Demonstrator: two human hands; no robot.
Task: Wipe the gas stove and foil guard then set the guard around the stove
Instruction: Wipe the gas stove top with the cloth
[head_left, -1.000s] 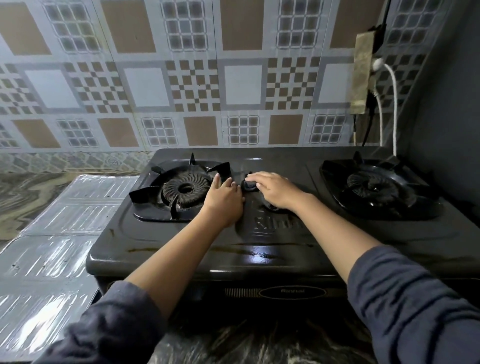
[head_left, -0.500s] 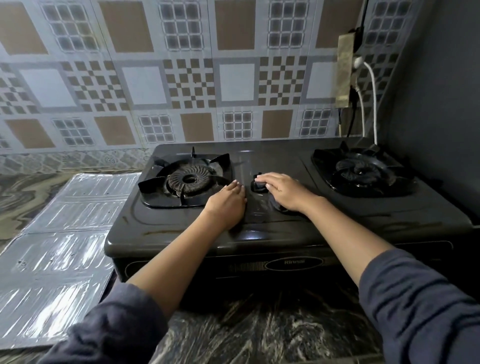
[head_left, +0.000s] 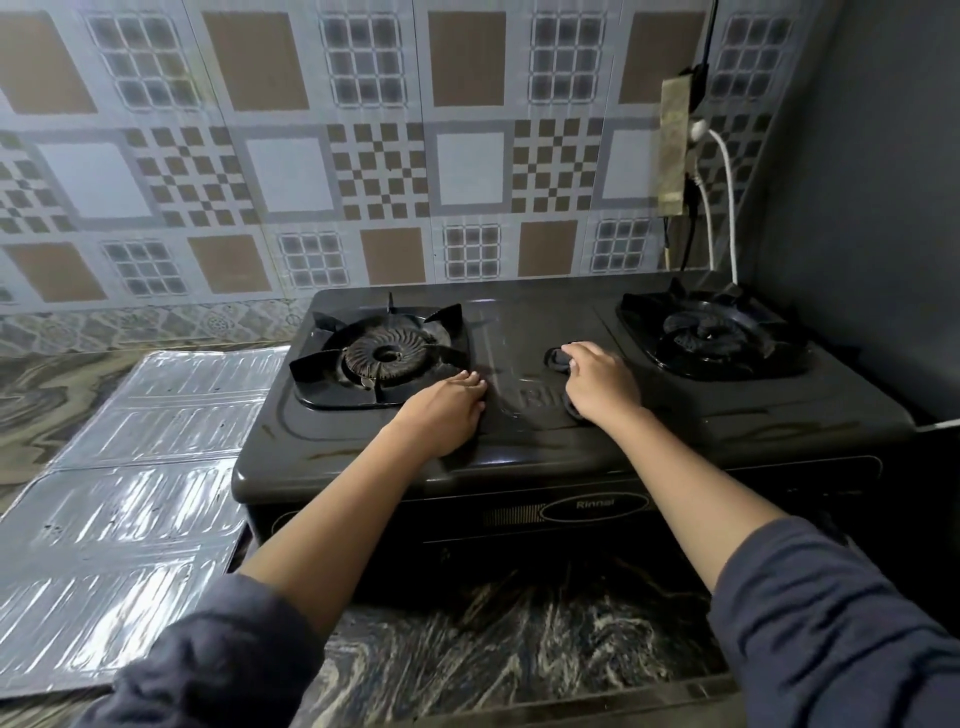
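Observation:
The black two-burner gas stove (head_left: 675, 431) stands on the counter against the tiled wall. The silver foil guard (head_left: 130, 509) lies flat on the counter to the stove's left, its edge tucked beside the stove. My left hand (head_left: 447, 413) rests palm down on the stove top, just in front of the left burner (head_left: 384, 358), holding nothing. My right hand (head_left: 597, 387) presses on a small dark cloth (head_left: 557, 358) in the middle of the stove top, left of the right burner (head_left: 711, 332). Most of the cloth is hidden under the hand.
A dark wall (head_left: 872, 208) closes off the right side of the stove. A socket strip (head_left: 675, 145) with a white cable (head_left: 724, 197) and a black one hangs at the back right corner. Dark marbled counter (head_left: 509, 639) runs in front of the stove.
My hands have drawn apart: the right one slid right with the cloth, the left one came back toward the stove's front. The view has pulled back and shifted.

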